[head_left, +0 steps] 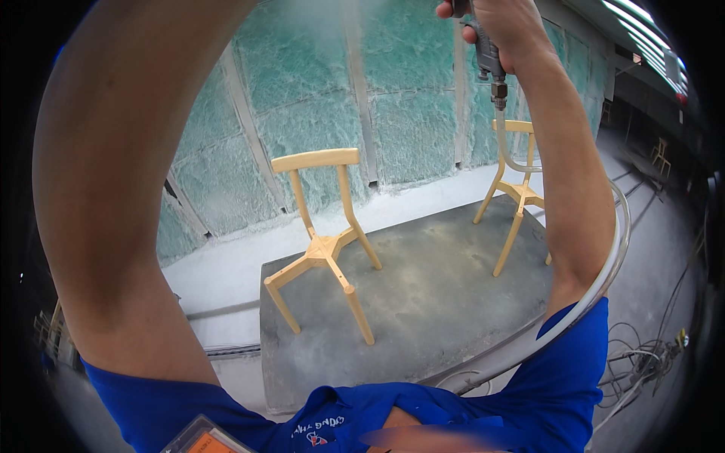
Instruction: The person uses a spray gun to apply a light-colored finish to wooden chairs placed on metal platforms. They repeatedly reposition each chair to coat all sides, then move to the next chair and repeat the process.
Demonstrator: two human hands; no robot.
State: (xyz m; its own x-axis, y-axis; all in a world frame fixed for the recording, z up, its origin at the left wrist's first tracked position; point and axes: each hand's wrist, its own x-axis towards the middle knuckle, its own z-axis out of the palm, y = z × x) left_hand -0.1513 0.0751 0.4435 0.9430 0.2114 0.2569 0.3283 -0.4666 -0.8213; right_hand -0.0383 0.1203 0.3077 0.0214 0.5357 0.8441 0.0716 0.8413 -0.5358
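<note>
Right hand [513,32] grips spray gun [489,59], hose [575,315] attached; two wooden chair frames [322,247] stand on grey board [445,294].

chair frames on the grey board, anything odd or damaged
No damage shows. The left frame is seatless, with bare crossed rails, which looks odd for a chair but may simply be unfinished. The right one looks alike, though the right forearm hides part of it.

Your head-worn fisheye view looks down and forward, close over your blue shirt [264,426], facing the grey platform [423,302] from its near edge.
</note>
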